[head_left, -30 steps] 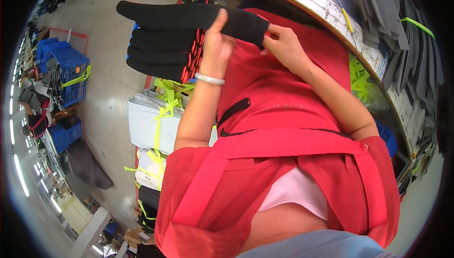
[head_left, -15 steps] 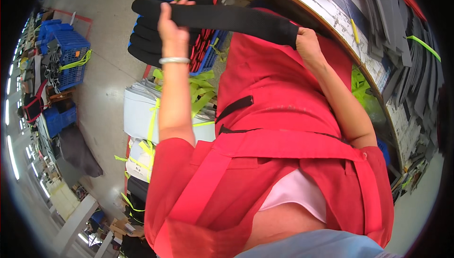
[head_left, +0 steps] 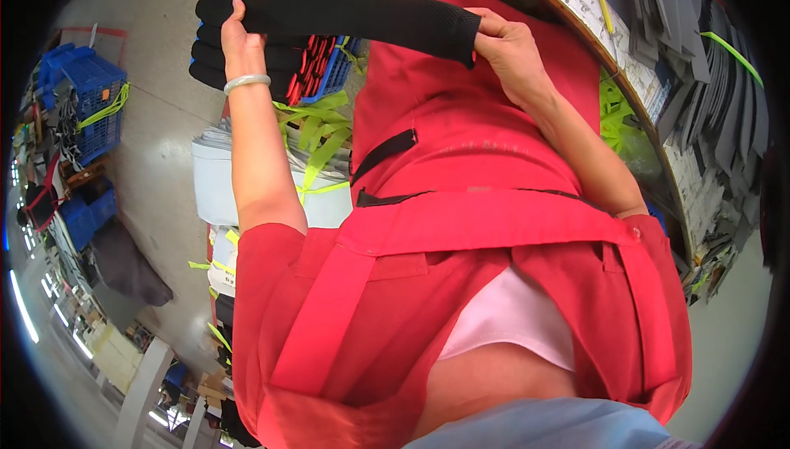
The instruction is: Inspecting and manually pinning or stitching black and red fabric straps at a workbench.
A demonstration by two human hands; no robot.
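A long black knitted strip (head_left: 362, 21), like a flat tube or sleeve, is stretched across in front of me above my red apron. My left hand (head_left: 244, 41), with a pale bangle at the wrist, grips it near its left end, thumb on the near side and fingertips over the far edge. The right end, with a finer ribbed pattern, is pinched between the thumb and fingers of my right hand (head_left: 514, 54). Beneath the left end lie several similar black folded pieces (head_left: 247, 77) with red edges, piled in a blue basket (head_left: 339, 74).
To the right runs a worn workbench (head_left: 568, 17) with stacked grey sheets (head_left: 699, 79) and a yellow pen (head_left: 606, 11). Yellow-green straps (head_left: 317, 132) lie on a pale bundle (head_left: 216, 177) beside my apron. Farther left on the floor stands a blue crate (head_left: 97, 103).
Both hands and the black strip have shifted left and slightly up in view. My right hand has turned, showing more of its back. The basket and surroundings also shift as the view moves.
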